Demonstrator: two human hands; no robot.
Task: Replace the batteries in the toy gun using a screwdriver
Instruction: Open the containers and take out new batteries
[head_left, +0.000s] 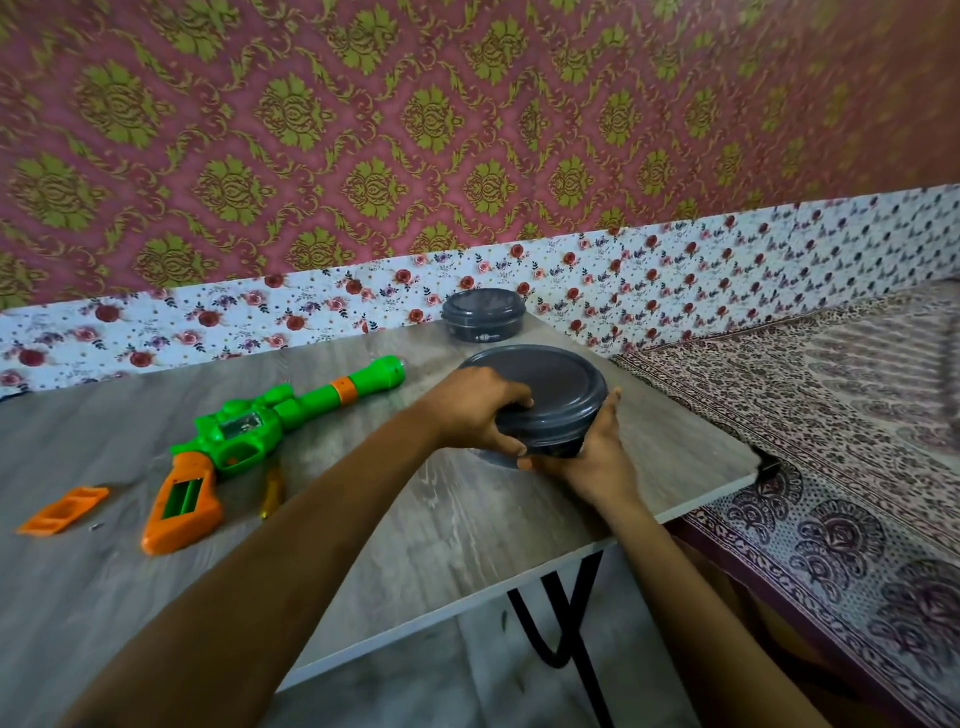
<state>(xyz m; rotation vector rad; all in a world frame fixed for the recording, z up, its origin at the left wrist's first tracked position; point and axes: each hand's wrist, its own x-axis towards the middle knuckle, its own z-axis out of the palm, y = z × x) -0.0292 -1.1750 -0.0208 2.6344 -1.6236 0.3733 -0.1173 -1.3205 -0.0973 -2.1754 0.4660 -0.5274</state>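
Centre frame, our left hand (475, 413) and right hand (597, 460) clasp the dark container (558, 389), fingers (511, 400) curled round, probably opening it.

left hand (475, 410) and right hand (597, 457) gripping lidded dark container (550, 400) mid-frame, toy gun (244, 441) left on tabletop (467, 519), battery cover (65, 509) off, second container (483, 314) behind

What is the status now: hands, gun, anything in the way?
Left hand and right hand both grip near container. Gun lies on table, bay open, cover off beside it. Screwdriver by its grip. Nothing covers the gun.
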